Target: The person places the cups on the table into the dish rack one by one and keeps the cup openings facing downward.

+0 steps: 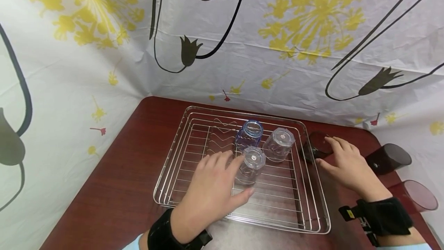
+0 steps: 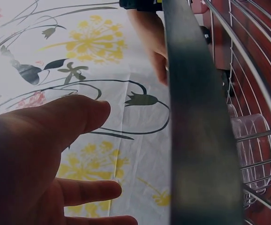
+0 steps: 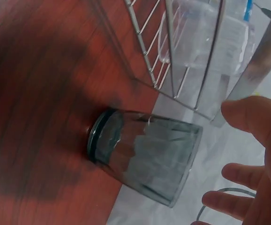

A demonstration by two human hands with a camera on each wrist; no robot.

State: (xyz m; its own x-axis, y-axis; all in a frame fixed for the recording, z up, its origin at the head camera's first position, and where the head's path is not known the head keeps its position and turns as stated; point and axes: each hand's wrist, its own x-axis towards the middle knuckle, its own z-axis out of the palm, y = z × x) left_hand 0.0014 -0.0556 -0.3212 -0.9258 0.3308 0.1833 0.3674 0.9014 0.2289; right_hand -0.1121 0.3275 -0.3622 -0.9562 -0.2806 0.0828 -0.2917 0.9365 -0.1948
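Observation:
My left hand (image 1: 215, 188) reaches over the wire rack (image 1: 155, 198), fingers spread and thumb apart, with nothing in its grasp. Its fingertips overlap the left side of a clear glass (image 1: 251, 165) that stands upside down in the rack. Behind that one are an upside-down blue glass (image 1: 248, 136) and a second clear glass (image 1: 278, 144). Right of the rack, my right hand (image 1: 348, 165) is beside a dark grey see-through glass (image 3: 145, 154). In the right wrist view this glass stands upright on the table, and the extended fingers are apart from it.
Farther right are a black cylindrical thing (image 1: 388, 159) and a pinkish see-through glass (image 1: 419, 196). The reddish-brown table (image 1: 114, 188) runs up to a white patterned curtain (image 1: 215, 76) at the back and sides. Wavy wire holders (image 1: 220, 140) line the rack's left part.

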